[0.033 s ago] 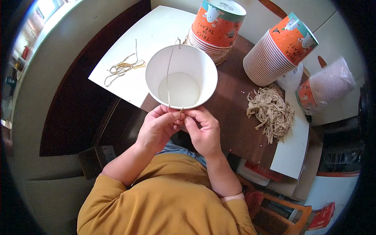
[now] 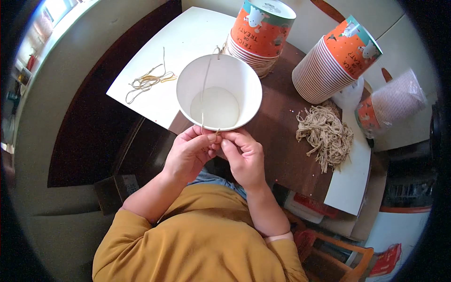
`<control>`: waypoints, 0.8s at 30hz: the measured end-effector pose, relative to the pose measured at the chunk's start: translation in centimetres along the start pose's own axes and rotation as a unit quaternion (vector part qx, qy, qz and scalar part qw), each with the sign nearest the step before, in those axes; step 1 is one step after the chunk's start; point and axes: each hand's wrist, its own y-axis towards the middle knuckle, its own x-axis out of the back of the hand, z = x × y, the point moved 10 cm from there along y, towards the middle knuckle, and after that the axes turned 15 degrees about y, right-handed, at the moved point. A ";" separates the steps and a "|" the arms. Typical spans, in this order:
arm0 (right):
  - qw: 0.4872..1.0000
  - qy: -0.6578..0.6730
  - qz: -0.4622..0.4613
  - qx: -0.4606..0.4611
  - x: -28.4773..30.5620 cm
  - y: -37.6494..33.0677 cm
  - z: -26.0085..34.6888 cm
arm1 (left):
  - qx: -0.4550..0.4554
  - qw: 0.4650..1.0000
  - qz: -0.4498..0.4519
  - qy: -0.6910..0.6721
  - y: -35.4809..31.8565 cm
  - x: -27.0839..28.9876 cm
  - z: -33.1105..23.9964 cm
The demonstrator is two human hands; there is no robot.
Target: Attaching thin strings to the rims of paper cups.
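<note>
A white-lined paper bucket (image 2: 244,89) is tipped with its mouth toward me at the near edge of the table. A thin string (image 2: 205,80) runs across the mouth from the far rim to the near rim. At the near rim, my left hand (image 2: 190,150) pinches the string between thumb and fingers. Beside it, touching the same spot, my right hand (image 2: 244,157) is also closed in a pinch at the string's end. A small knot or loop of string shows between the fingertips; its exact form is too small to tell.
Stacked orange and striped buckets stand upside down behind (image 2: 260,35) and at the right (image 2: 329,66). A plastic-wrapped stack (image 2: 394,103) lies farther right. A heap of strings (image 2: 326,136) rests on the brown tabletop (image 2: 277,136); a few loose strings (image 2: 149,82) lie on the white board (image 2: 188,33).
The bucket has shifted very slightly to the right, and the string across its mouth with it. Both hands stay at the near rim, almost unmoved.
</note>
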 end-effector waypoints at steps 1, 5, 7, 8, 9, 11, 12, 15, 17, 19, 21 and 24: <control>0.991 0.089 -0.020 -0.095 0.2 -0.3 -1.8 | 0.009 1.000 0.005 -0.006 0.0 0.0 0.2; 0.958 0.238 -0.049 -0.150 -0.3 -0.6 -4.2 | -0.010 1.000 -0.004 0.009 -0.1 0.2 -0.1; 0.935 0.314 -0.098 -0.133 0.1 -0.7 -4.9 | -0.149 0.978 -0.062 0.134 -0.7 0.6 -2.5; 0.935 0.314 -0.098 -0.134 0.4 -0.8 -5.2 | -0.191 0.961 -0.088 0.181 -1.1 0.6 -3.3; 0.935 0.315 -0.092 -0.135 0.7 -0.8 -5.5 | -0.191 0.961 -0.089 0.182 -1.2 0.4 -3.2; 0.935 0.316 -0.085 -0.138 0.7 -0.9 -5.6 | -0.287 0.882 -0.131 0.350 -2.5 -0.6 -5.1; 0.929 0.328 -0.098 -0.144 0.7 -0.9 -5.7 | -0.317 0.846 -0.149 0.403 -3.0 -1.0 -5.8; 0.920 0.340 -0.124 -0.151 0.6 -1.0 -5.6 | -0.426 0.711 -0.155 0.538 -4.4 -3.2 -7.7; 0.918 0.341 -0.137 -0.151 1.0 -1.1 -5.8 | -0.433 0.694 -0.159 0.552 -4.4 -3.2 -7.6; 0.922 0.340 -0.101 -0.154 1.0 -1.1 -6.1 | -0.457 0.657 -0.152 0.580 -4.7 -3.8 -7.4; 0.929 0.322 -0.107 -0.150 0.7 -1.1 -5.4 | -0.457 0.645 -0.150 0.593 -4.9 -4.4 -7.6; 0.940 0.292 -0.114 -0.135 0.8 -1.1 -4.9 | -0.480 0.649 -0.140 0.573 -5.3 -4.7 -7.8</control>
